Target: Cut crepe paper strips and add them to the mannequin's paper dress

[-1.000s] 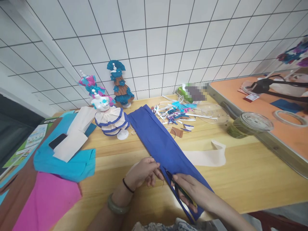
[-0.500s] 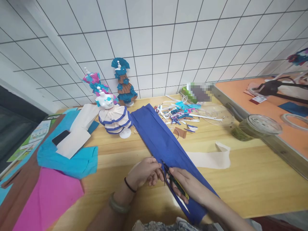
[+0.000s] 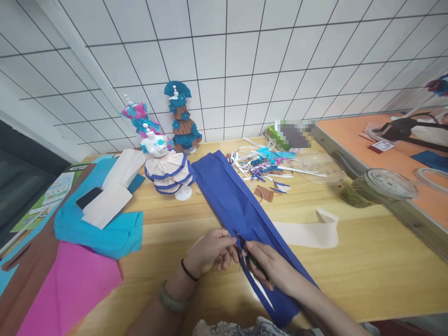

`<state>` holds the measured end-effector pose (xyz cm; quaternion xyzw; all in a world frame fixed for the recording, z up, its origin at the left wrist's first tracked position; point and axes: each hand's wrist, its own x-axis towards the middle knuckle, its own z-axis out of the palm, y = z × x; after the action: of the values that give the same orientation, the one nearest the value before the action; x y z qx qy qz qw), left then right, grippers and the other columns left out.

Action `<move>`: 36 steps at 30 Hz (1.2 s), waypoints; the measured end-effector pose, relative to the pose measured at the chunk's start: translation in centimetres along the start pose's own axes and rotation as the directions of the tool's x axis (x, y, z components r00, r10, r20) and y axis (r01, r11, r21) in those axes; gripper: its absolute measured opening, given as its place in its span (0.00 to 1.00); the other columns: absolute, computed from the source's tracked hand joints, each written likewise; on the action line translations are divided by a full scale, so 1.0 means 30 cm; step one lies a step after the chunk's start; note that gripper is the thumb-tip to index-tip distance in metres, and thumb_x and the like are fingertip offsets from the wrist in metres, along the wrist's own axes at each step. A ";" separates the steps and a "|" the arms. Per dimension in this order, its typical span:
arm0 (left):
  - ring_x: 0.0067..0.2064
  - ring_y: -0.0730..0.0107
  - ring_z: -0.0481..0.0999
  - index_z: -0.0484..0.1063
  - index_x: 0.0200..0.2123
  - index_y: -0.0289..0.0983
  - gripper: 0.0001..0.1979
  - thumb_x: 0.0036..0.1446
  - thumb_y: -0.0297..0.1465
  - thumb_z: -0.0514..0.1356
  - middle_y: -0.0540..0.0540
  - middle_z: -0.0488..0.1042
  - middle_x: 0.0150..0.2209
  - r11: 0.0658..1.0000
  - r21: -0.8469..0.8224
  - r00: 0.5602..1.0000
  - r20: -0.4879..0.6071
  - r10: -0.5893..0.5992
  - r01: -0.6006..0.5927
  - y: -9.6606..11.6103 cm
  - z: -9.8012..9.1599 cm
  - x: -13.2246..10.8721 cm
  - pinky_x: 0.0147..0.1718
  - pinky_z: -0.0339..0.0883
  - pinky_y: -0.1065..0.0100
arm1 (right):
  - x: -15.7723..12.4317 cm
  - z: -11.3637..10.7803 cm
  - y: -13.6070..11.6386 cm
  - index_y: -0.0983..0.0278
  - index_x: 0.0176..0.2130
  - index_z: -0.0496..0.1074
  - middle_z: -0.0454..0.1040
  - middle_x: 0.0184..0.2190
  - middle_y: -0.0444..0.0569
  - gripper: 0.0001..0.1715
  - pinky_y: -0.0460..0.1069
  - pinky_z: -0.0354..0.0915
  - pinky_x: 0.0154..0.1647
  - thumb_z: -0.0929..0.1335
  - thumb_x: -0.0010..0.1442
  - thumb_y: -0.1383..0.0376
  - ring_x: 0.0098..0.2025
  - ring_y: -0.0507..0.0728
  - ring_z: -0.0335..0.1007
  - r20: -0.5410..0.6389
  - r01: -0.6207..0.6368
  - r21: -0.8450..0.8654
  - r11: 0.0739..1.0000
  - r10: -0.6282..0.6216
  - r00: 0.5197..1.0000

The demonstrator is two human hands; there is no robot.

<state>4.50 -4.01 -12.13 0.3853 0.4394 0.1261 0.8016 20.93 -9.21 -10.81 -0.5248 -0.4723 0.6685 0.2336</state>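
A long strip of blue crepe paper [image 3: 231,196] lies diagonally across the wooden table. My right hand [image 3: 268,266] grips dark-handled scissors [image 3: 250,254], their blades pointing up and left at the paper's left edge. Below the blades, a narrow blue strip [image 3: 257,287] hangs partly separated, with a gap between it and the wide piece. My left hand [image 3: 219,249] pinches the paper's edge just left of the blade tips. The fingers of my right hand hide much of the scissors' handles.
Small dress-form figures in ruffled paper, one in cream and blue [image 3: 168,172], stand at the back left. Paper scraps [image 3: 262,163] lie beyond the blue paper. Coloured sheets [image 3: 70,284] cover the left side. A clear jar [image 3: 378,186] and a cream strip [image 3: 308,233] are on the right.
The scissors have rolled slightly in my right hand, so the yellow on their handle shows less. Both hands stay at the same spot on the paper. The view has shifted a little.
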 end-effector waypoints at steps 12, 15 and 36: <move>0.11 0.83 0.62 0.64 0.26 0.33 0.15 0.47 0.42 0.58 0.48 0.73 0.20 1.000 0.008 1.000 0.006 0.011 -0.011 0.016 0.008 -0.012 0.08 0.47 0.79 | 0.005 0.009 0.021 0.63 0.29 0.60 0.52 0.09 0.33 0.28 0.42 0.44 0.10 0.53 0.60 0.43 0.09 0.46 0.46 -0.029 0.009 0.004 1.000 -0.009 1.000; 0.11 0.83 0.62 0.65 0.26 0.33 0.17 0.46 0.42 0.59 0.48 0.73 0.20 1.000 0.007 1.000 0.000 0.010 -0.010 0.017 0.008 -0.013 0.08 0.47 0.79 | 0.003 0.011 0.018 0.63 0.29 0.59 0.51 0.09 0.33 0.28 0.42 0.44 0.10 0.54 0.59 0.42 0.08 0.46 0.45 -0.035 0.003 -0.005 1.000 -0.003 0.999; 0.11 0.82 0.61 0.62 0.25 0.35 0.13 0.48 0.39 0.59 0.49 0.72 0.20 0.998 -0.049 0.999 0.029 0.034 -0.032 0.004 -0.002 -0.010 0.08 0.48 0.78 | 0.017 0.001 -0.011 0.63 0.28 0.60 0.53 0.09 0.34 0.27 0.42 0.48 0.11 0.53 0.62 0.46 0.08 0.46 0.47 -0.021 0.042 -0.085 0.995 -0.044 0.999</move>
<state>4.28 -4.07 -11.88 0.3748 0.4178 0.1441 0.8150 20.66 -8.66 -10.75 -0.5315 -0.5087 0.6367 0.2307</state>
